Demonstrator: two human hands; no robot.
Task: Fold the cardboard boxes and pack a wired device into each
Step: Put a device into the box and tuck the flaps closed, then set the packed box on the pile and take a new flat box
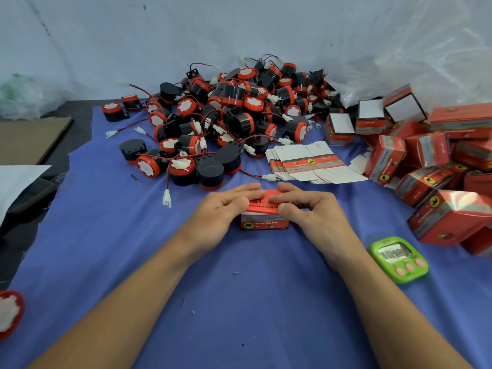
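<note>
Blue cloth [239, 310] covers the work surface. Centre, near edge: one small red cardboard box [265, 221] standing on the cloth, printed front facing the camera.

Left hand [223, 207] on the box's left side, fingers laid over the top flap, thumb against the front edge and pinching the flap. Right hand [312, 210] mirrors it on the right side, fingers over the flap and thumb tucked in at the front. Fingertips of the two hands nearly meet on top. The flap looks about closed, but the hands cover the seam, so hard to be sure. Box contents not visible.

Behind the box: a big heap of black-and-red wired devices [226, 110], with red leads and white plug connectors trailing out. Right of the heap: a fanned stack of flat box blanks [306, 162]. Far right: a pile of folded red boxes [426, 158], some with the white end showing.

Green digital timer [399, 259] just beside the right forearm. Brown cardboard sheet [29, 139] at far left. One stray device [8, 312] cut off at the bottom-left edge.
</note>
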